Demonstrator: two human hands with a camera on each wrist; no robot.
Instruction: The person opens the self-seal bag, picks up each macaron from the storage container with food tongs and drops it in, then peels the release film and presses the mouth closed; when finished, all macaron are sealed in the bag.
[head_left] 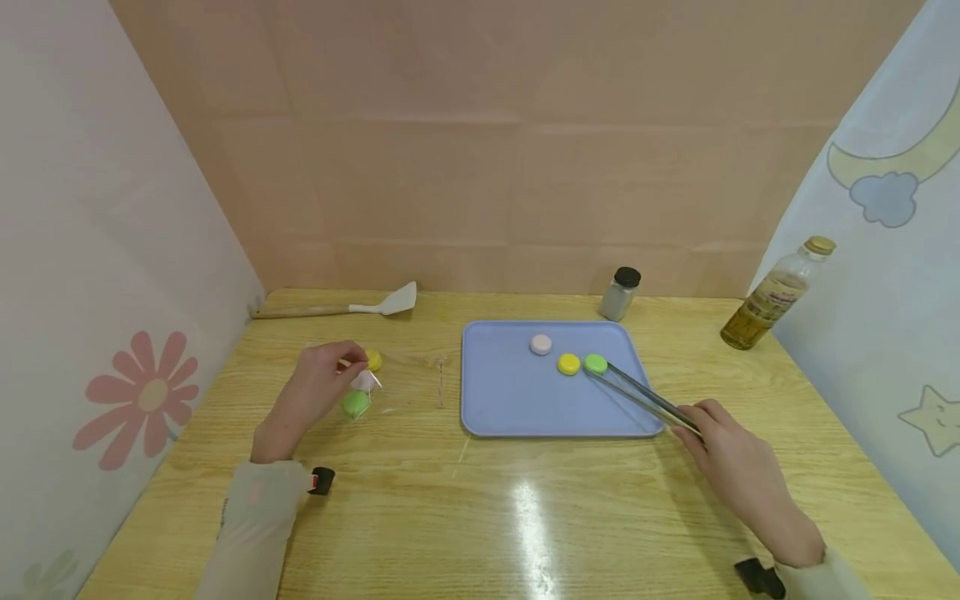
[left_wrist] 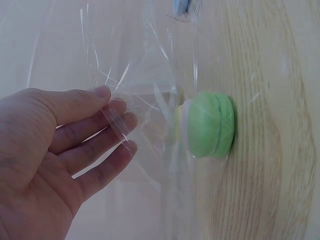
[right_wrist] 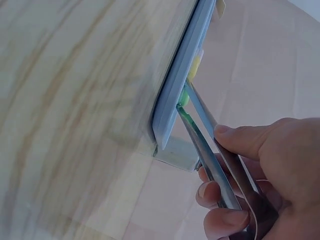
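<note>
My left hand pinches the edge of a clear plastic bag between thumb and fingers. In the bag lie a yellow macaron, a pale pink macaron and a green macaron. My right hand grips metal tongs, thumb on one arm and fingers round the other. The tongs' tips stand at a second green macaron on the blue tray; how firmly they clasp it I cannot tell. Left of it on the tray sit another yellow macaron and another pale pink one.
A spatula with a wooden handle lies at the back left. Behind the tray stands a black-capped shaker jar. At the back right is an oil bottle with a gold cap. Walls border the wooden table on the left, back and right.
</note>
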